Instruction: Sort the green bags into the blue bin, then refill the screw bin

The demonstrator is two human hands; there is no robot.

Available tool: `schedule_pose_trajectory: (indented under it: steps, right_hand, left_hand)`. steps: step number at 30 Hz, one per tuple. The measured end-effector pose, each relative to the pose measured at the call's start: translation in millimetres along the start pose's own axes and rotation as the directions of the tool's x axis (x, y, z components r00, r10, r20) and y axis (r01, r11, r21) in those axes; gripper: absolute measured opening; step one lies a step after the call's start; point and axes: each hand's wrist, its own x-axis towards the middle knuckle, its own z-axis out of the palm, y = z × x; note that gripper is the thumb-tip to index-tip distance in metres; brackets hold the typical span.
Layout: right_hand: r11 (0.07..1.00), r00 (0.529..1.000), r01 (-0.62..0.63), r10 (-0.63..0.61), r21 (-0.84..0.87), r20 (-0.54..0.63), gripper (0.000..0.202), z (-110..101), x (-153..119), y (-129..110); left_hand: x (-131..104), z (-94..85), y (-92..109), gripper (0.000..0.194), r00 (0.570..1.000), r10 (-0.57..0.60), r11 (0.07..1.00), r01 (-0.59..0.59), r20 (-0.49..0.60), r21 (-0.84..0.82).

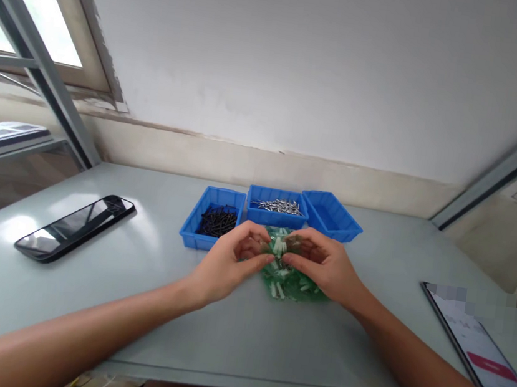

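A green see-through plastic bag (pixel 288 283) with several small pale pieces inside sits on the table in front of me. My left hand (pixel 234 256) pinches the bag's upper part from the left, thumb against fingers. From the right, my right hand (pixel 320 261) grips the same part, and the two thumb tips almost meet. Just beyond the hands stand three blue bins. The left bin (pixel 193 220) holds black screws (pixel 218 220). Silver screws or nails (pixel 281 206) lie in the middle bin (pixel 256 213). Nothing shows inside the right bin (pixel 331 215).
A black device with a glossy screen (pixel 75 227) lies on the grey table (pixel 140 311) at left. A phone or tablet with a lit screen (pixel 480 346) lies at right. Metal frame posts (pixel 501 173) rise at both sides, and a wall (pixel 293 66) stands behind.
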Motion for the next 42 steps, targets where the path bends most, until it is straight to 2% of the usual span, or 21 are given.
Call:
schedule_pose_trajectory:
  steps: [3,5,7,9,12,14,17,19,21,23,25,31,36,39,42]
  right_hand:
    - [1.0,1.0,-0.021,0.021,-0.016,-0.005,0.021,0.0,-0.1,-1.3]
    - [0.999,1.0,-0.023,0.023,-0.035,0.007,0.02,-0.6,0.5,-2.5]
    - [0.995,1.0,0.007,-0.006,-0.099,0.013,0.016,-2.1,2.0,-4.0]
    - [0.969,0.997,0.071,-0.072,-0.237,0.006,0.011,-4.6,3.6,-5.8]
    - [0.909,0.994,0.099,-0.109,-0.405,-0.002,0.018,-8.2,4.3,-8.4]
    - [0.927,0.999,0.049,-0.047,-0.373,0.013,0.024,-9.1,3.3,-8.9]
    - [0.973,0.998,-0.008,0.02,-0.231,0.051,0.025,-8.1,1.2,-6.8]
    - [0.987,0.999,0.003,0.004,-0.162,0.045,0.022,-7.0,0.5,-4.5]
    - [0.99,0.999,0.029,-0.026,-0.14,0.023,0.023,-6.7,0.2,-3.0]
    - [0.983,0.998,0.058,-0.058,-0.176,0.005,0.025,-7.8,-0.2,-3.3]
    - [0.969,0.996,0.088,-0.09,-0.231,0.002,0.025,-10.0,-0.9,-4.9]
    - [0.962,0.984,0.178,-0.168,-0.208,0.065,0.028,-12.2,-2.0,-7.2]
    - [0.932,0.977,0.181,-0.207,-0.314,-0.054,0.014,-5.8,0.9,-5.7]
    - [0.926,0.975,0.171,-0.208,-0.338,-0.078,0.012,-4.2,2.0,-4.5]
    - [0.913,0.969,0.186,-0.231,-0.363,-0.085,0.012,-4.2,2.0,-3.1]
  left_hand:
    - [0.9,1.5,-0.1,0.034,1.0,-0.029,0.989,0.028,-0.005,-0.143]
    - [1.5,1.6,-0.9,0.042,0.999,-0.036,0.986,0.034,-0.013,-0.163]
    - [1.8,1.2,-2.0,0.032,0.999,-0.036,0.992,0.032,-0.036,-0.119]
    - [1.9,0.3,-2.9,0.017,0.998,-0.021,0.998,0.017,-0.062,-0.057]
    - [2.4,-1.9,-3.2,0.01,0.994,0.031,0.999,-0.028,-0.103,0.025]
    - [3.1,-3.7,-2.4,0.007,0.987,0.092,0.993,-0.082,-0.129,0.086]
    - [4.0,-5.7,0.2,0.005,0.975,0.144,0.979,-0.116,-0.171,0.166]
    - [3.6,-5.9,2.4,0.006,0.977,0.109,0.985,-0.081,-0.185,0.154]
    - [2.2,-5.5,5.0,0.01,0.986,0.047,0.997,-0.036,-0.157,0.073]
    - [0.4,-5.2,7.7,0.014,0.994,0.014,1.0,-0.014,-0.109,-0.002]
    - [-0.8,-5.3,10.3,0.017,0.996,0.016,1.0,-0.016,-0.091,-0.009]
    - [0.9,-3.4,9.3,0.009,0.989,0.003,1.0,-0.001,-0.146,0.009]
    - [2.5,-0.5,1.2,0.009,0.993,-0.006,0.998,-0.002,-0.121,-0.066]
    - [2.8,-0.3,-1.2,0.016,0.993,0.022,0.995,-0.033,-0.116,-0.094]
    - [3.4,-0.9,-1.6,0.033,0.99,0.029,0.994,-0.043,-0.137,-0.103]
